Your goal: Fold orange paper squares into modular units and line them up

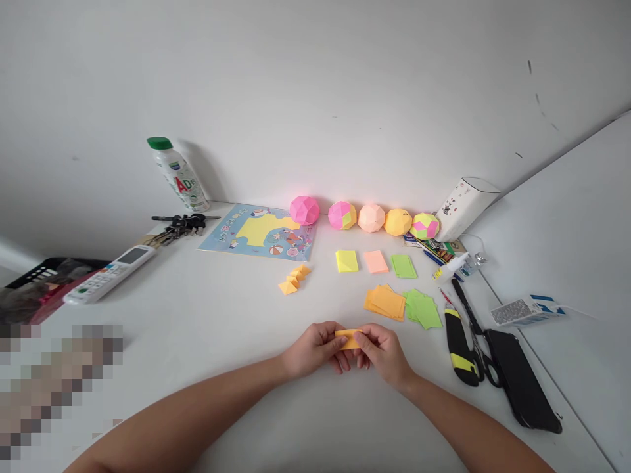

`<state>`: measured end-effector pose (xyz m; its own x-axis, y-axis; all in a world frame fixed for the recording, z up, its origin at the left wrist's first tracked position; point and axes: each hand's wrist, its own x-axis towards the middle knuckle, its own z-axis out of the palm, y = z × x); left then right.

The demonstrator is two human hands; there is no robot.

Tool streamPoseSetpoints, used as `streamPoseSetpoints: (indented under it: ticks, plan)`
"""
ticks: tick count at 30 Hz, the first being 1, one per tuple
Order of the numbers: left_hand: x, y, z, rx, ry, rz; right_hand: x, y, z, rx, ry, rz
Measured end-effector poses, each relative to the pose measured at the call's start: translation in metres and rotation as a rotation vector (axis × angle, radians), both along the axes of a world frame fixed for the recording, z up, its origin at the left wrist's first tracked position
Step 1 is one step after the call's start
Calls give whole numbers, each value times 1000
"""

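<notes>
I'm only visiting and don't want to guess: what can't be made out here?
All in the head view:
- held paper: ends hidden by left hand and right hand
- basket: cut off by the left edge
- bottle: fine print too small
- lower left: hidden by pixel blocks

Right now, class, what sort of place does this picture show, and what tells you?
Probably a table used for paper crafts, perhaps at home: a row of faceted balls stands along the wall, fingers hold orange paper, and a remote control lies at the left.

Matt paper strip (350,339) — smooth tabletop (236,322) — shiny plastic bottle (176,176)
</notes>
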<state>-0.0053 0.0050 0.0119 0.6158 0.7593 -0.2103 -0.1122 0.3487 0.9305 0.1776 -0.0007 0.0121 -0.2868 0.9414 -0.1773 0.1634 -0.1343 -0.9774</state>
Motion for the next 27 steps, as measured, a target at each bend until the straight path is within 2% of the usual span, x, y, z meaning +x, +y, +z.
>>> streamPoseSetpoints:
  ticks: [13,20,27]
  plan:
    - [1,0,-1,-2,-15,-4,0,0,2,-32,-3,4]
    - [1,3,-5,-31,98,-49,0,-1,-2,-3,-12,4]
    - [3,7,-1,-42,175,-101,0,-3,-6,35,4,-15]
